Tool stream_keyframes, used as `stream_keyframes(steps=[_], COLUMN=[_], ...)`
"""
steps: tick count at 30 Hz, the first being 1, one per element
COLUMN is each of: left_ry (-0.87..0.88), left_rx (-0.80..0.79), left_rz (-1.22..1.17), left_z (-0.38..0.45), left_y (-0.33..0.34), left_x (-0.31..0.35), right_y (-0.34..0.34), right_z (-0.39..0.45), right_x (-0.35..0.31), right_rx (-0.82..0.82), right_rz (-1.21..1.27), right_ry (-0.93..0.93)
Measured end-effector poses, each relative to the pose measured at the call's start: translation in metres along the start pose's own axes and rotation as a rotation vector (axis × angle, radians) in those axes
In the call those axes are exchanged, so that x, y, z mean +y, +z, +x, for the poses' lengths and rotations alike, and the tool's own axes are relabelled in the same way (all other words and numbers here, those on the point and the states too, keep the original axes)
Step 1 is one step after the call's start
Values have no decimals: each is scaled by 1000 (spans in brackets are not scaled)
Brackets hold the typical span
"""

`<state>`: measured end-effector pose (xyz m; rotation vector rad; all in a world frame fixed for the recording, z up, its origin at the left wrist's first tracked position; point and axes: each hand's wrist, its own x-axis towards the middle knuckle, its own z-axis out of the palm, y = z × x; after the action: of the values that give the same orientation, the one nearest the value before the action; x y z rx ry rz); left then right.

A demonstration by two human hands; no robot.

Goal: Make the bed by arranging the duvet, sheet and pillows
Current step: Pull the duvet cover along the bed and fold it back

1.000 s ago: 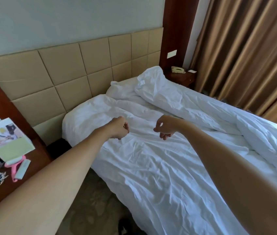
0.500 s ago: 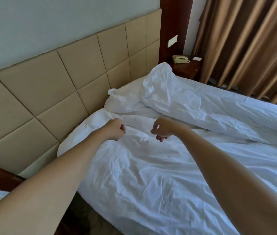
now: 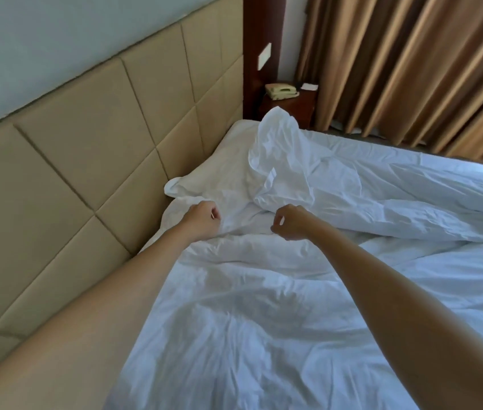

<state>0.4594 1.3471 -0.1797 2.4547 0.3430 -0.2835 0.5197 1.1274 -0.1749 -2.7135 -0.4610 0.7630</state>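
The bed is covered in crumpled white bedding. A white pillow (image 3: 216, 173) lies against the headboard. A bunched white duvet (image 3: 338, 190) is heaped over the pillow's right side and runs off to the right. Wrinkled white sheet (image 3: 249, 321) covers the near part of the mattress. My left hand (image 3: 201, 220) is a closed fist just below the pillow, touching a raised fold of fabric; whether it grips the fold is unclear. My right hand (image 3: 290, 223) hovers beside it with curled fingers and nothing in them, just in front of the duvet's edge.
A padded beige headboard (image 3: 86, 173) runs along the left. At the far corner stands a dark wooden nightstand (image 3: 293, 109) with a beige telephone (image 3: 281, 91). Brown curtains (image 3: 412, 69) hang along the bed's far side.
The view has swung right and moved closer to the head of the bed. Both hands have moved up toward the pillow. The near side table has left the view.
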Motion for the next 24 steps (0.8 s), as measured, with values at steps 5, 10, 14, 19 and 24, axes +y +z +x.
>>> stream_keyframes(steps=[5, 10, 14, 19, 24], left_ry=[7, -7, -37, -111, -156], left_rx=[-63, -161, -221, -224, -96], left_rz=[-75, -89, -85, -120, -13], left_z=[85, 176, 247, 330, 401], left_y=[-30, -34, -5, 28, 56], left_x=[-59, -77, -69, -58, -41], right_y=[-8, -8, -8, -13, 3], right_z=[80, 168, 229, 302, 371], right_x=[-55, -75, -55, -13, 9], right_rx=[16, 91, 198, 307, 217], right_rz=[12, 100, 95, 102, 220], right_ry=[115, 169, 214, 295, 367])
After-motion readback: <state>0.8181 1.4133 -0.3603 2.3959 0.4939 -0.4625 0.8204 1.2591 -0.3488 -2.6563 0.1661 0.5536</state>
